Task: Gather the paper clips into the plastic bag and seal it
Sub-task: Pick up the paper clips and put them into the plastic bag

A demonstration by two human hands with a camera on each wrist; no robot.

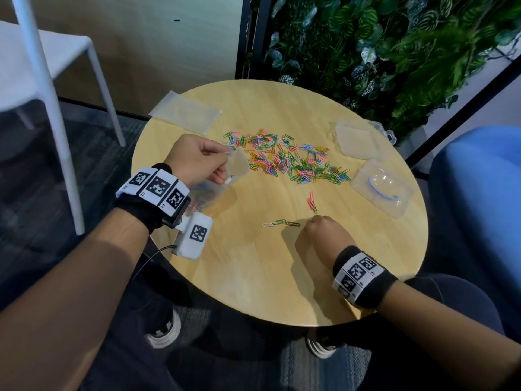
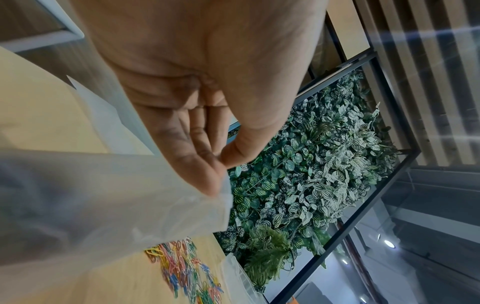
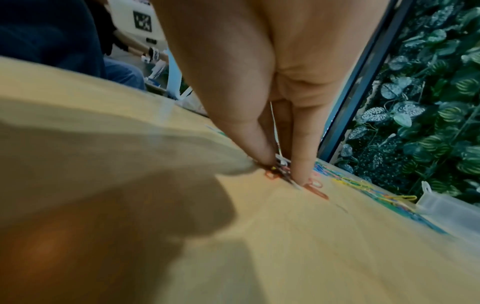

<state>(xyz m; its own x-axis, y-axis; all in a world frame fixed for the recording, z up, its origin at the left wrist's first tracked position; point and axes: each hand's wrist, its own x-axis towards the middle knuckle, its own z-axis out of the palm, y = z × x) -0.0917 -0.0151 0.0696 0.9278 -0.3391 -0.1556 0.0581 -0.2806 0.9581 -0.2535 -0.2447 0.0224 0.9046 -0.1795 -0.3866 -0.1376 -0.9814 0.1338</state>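
On the round wooden desk (image 1: 253, 277), a wide scatter of coloured paper clips (image 1: 287, 159) lies across the middle toward the far side. At the left, the left hand (image 1: 194, 162) is raised just above the desk, thumb and fingers pinching the rim of a clear plastic bag (image 1: 222, 176) that hangs below it with a few clips showing through; the left wrist view shows the thumb (image 2: 241, 152) pressed against the fingers over the film. Nearer and to the right, the right hand (image 1: 321, 235) points down at the desk, its fingertips (image 3: 301, 172) pinched together on a small bunch of clips. A short chain of clips (image 1: 280, 223) lies just left of that hand, and pink clips (image 1: 311, 201) just beyond it. Flat empty bags (image 1: 186, 111) lie at the far left, and clear plastic boxes (image 1: 380, 187) at the right.
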